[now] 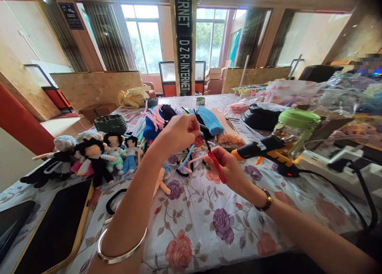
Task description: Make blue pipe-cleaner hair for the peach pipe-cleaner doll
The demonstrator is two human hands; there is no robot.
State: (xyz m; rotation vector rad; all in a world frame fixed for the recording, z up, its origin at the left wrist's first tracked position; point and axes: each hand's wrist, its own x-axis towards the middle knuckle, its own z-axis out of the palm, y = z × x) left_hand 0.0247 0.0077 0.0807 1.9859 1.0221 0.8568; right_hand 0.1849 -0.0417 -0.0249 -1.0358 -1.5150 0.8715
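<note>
Phone [56,226] nearest; left hand [179,133] pinches pipe cleaner [188,156], right hand [228,166] grips red tool [217,168] by glue gun [268,151].

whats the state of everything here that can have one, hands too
left hand: shut, pinching the upper end of the red pipe cleaner
right hand: shut on the red pipe cleaner lower down
glue gun: resting on the table, cord attached, red light on
jar: upright, green lid on
phone: face up, screen dark
dolls: lying down
</note>
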